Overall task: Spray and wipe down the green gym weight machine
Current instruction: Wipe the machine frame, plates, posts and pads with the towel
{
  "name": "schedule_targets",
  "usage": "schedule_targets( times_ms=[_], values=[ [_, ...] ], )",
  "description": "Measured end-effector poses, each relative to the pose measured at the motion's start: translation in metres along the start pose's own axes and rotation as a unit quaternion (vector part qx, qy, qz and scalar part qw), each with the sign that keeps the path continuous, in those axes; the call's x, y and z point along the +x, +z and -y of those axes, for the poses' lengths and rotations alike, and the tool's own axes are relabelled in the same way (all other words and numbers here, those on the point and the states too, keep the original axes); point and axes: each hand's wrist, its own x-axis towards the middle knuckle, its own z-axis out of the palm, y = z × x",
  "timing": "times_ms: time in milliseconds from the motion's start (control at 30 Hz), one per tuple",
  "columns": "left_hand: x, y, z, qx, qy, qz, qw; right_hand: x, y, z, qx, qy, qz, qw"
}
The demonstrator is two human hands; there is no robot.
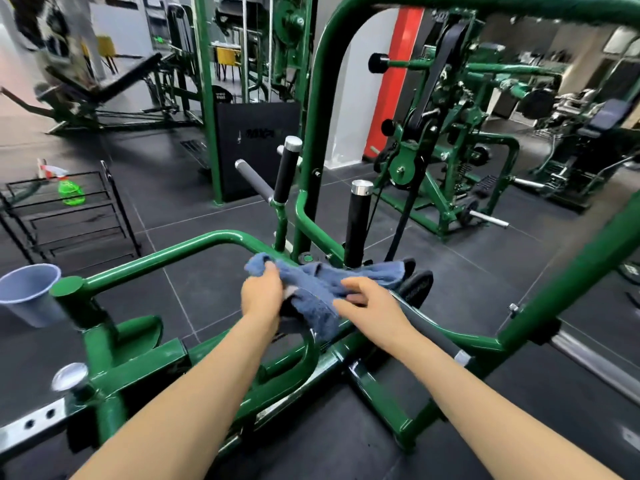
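My left hand (261, 293) grips one end of the cloth (322, 285), fingers curled round it. My right hand (370, 303) pinches its middle, over the machine's (166, 254) frame.

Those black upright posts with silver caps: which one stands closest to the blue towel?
The shorter-looking post on the right; the blue towel lies at its foot. The other post stands farther back, to the left.

machine frame (194, 249): green | towel (322, 285): blue | spray bottle (71, 192): bright green | cup (29, 292): grey
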Motion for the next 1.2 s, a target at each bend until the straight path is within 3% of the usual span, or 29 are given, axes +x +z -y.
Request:
schedule_targets(
  times_ms=[133, 333, 500, 567, 700, 867, 1067, 1200],
  values=[
    [-0.002, 0.001, -0.032, 0.13, 0.121, -0.026, 0.984, 0.011, -0.017, -0.001, 0.006, 0.025, -0.098, 0.995],
    [0.003, 0.073, -0.069, 0.145, 0.224, 0.179, 0.947, 0.066, -0.045, 0.048, 0.025, -0.018, -0.197, 0.98],
    [0.01, 0.106, -0.077, 0.162, 0.313, 0.253, 0.901, 0.118, -0.037, 0.076, 0.043, -0.067, -0.24, 0.968],
    [0.02, 0.111, -0.067, 0.166, 0.342, 0.241, 0.893, 0.124, -0.031, 0.069, 0.046, -0.079, -0.257, 0.962],
    [0.041, 0.111, -0.034, 0.134, 0.31, 0.28, 0.899, 0.126, -0.032, 0.058, 0.036, -0.102, -0.267, 0.958],
    [0.051, 0.089, 0.002, 0.289, 0.263, 0.328, 0.86, 0.123, -0.03, 0.06, 0.057, -0.107, -0.259, 0.958],
    [0.014, 0.102, -0.071, 0.05, 0.293, 0.3, 0.906, 0.127, -0.027, 0.059, 0.076, -0.124, -0.281, 0.949],
    [0.02, 0.109, -0.042, 0.085, 0.319, 0.286, 0.9, 0.127, -0.03, 0.057, 0.088, -0.129, -0.266, 0.951]
  ],
)
